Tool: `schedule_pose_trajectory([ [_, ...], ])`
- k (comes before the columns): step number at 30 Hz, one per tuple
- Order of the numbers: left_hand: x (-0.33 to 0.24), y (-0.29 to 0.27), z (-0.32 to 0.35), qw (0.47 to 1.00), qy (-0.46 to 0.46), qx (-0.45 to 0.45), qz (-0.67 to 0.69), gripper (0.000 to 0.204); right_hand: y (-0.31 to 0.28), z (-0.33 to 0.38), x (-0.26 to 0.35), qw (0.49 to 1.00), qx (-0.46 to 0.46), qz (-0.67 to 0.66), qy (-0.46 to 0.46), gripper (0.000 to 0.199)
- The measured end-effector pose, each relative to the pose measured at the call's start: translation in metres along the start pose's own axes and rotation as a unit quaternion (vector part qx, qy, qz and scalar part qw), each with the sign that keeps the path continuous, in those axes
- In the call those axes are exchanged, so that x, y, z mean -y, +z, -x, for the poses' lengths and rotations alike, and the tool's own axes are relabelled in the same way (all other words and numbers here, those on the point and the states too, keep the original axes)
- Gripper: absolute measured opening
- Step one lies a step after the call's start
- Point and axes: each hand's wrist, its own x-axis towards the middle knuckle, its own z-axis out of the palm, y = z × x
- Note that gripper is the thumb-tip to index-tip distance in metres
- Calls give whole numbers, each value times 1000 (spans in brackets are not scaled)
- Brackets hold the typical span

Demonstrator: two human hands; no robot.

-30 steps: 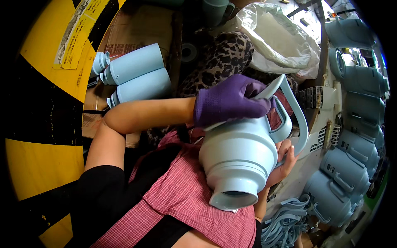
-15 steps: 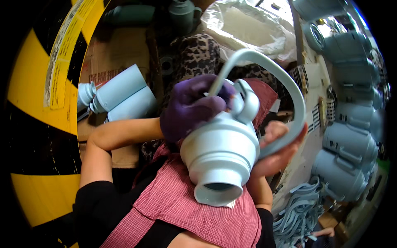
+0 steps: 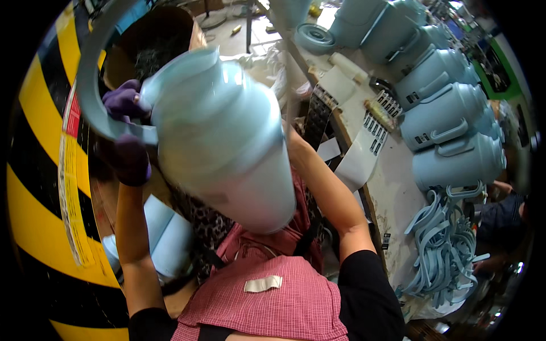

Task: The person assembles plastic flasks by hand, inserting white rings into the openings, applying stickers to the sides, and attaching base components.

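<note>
left hand (image 3: 128,136), purple-gloved, grip clamped on handle (image 3: 91,85) of pale blue jug body (image 3: 227,142) | jug raised, tilted, just right of that grip | right hand hidden behind jug, grip state cannot tell | finished jugs (image 3: 449,113) on worktop (image 3: 392,187), well right

On my right I see a workbench (image 3: 392,193) with a row of finished pale blue jugs (image 3: 449,122) along its far edge and a heap of loose blue handles (image 3: 446,250) at the near end. White label strips (image 3: 358,159) lie on it near the middle. To my left I see a yellow-and-black striped surface (image 3: 34,187), with pale blue cylinders (image 3: 168,236) just beside it.
</note>
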Motion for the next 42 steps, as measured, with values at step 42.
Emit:
schedule_pose_trajectory([
  [42,-1,-154,331,651,-287,579,-397,15,-20,15,22,555,11,722,-412,30],
])
